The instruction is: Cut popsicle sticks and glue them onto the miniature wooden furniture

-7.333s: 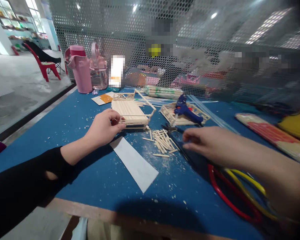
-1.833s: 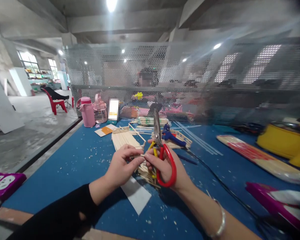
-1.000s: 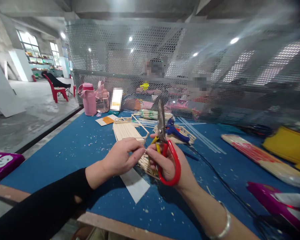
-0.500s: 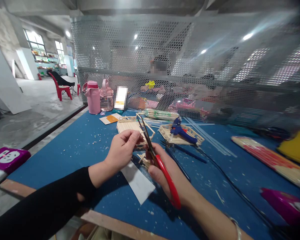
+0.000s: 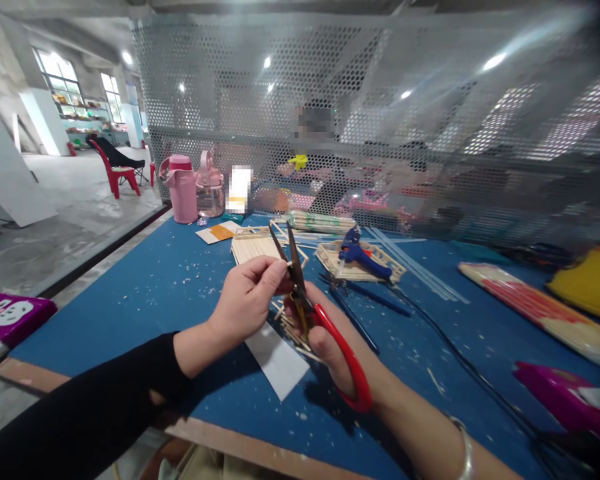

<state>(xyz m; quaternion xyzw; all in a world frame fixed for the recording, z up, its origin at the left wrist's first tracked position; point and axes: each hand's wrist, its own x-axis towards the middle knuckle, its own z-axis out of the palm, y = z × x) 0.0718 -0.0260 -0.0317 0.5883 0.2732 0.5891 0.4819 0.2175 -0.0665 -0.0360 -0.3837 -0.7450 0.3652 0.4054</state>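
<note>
My right hand (image 5: 330, 333) is wrapped around the red-handled scissors (image 5: 347, 360), whose dark blades are spread and point away from me. Thumb and forefinger of my left hand (image 5: 247, 290) pinch a thin wooden stick (image 5: 289, 265); only its pale tip shows, between the blades. Below the hands, short cut sticks (image 5: 293, 330) lie in a small heap beside a white paper sheet (image 5: 279, 367). Just beyond my left hand is a flat panel of joined wooden sticks (image 5: 253, 248).
A blue glue gun (image 5: 363, 257) rests on a stick-built tray (image 5: 330, 257), its cable running right. Pliers (image 5: 355, 313) lie nearer. Bagged sticks (image 5: 530, 307) and clear glue sticks (image 5: 420, 270) are rightward. A pink jug (image 5: 183, 193) stands far left. Behind the mesh screen (image 5: 220, 80) is a person.
The scissors have opened wider and tilted, with the stick's tip now between the blades. More of the cut-stick heap shows. The view has shifted slightly.
</note>
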